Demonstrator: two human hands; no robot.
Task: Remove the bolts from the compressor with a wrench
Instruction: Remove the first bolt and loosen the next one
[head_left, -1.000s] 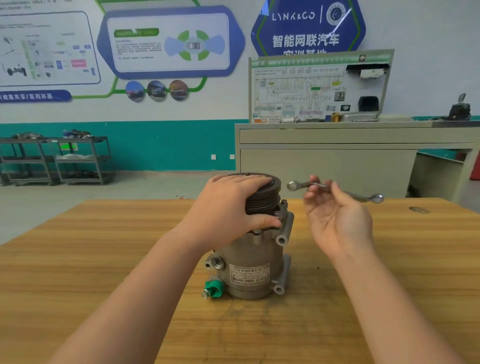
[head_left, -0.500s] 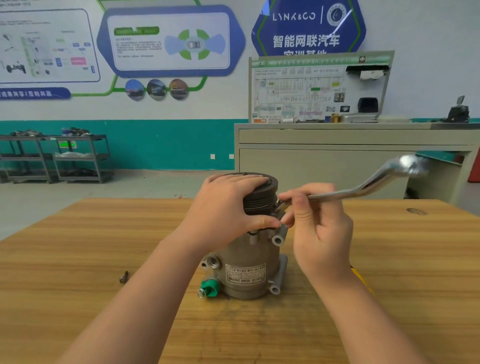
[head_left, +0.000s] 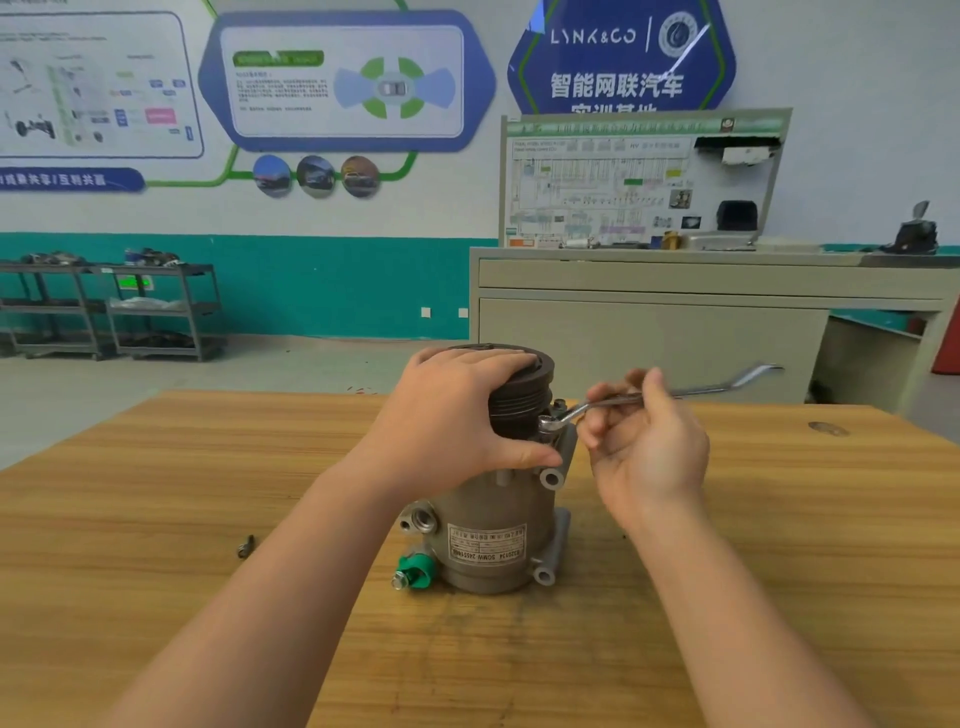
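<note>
Two hands busy: my left hand (head_left: 457, 415) grips the compressor (head_left: 493, 519) pulley, my right hand (head_left: 644, 447) pinches the ring wrench (head_left: 670, 395) seated on a bolt. A loose bolt (head_left: 245, 545) lies left on the wooden table (head_left: 156, 493); wall sign (head_left: 618, 57) reads "LYNK&CO".

The left hand (head_left: 457, 415) grips with fingers curled downward, while the right hand (head_left: 649, 447), palm up, pinches between thumb and fingertips.

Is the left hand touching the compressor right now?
Touching. The head view shows the left hand draped over the dark pulley on top of the compressor, fingers across it and the thumb pressed against its side.
</note>
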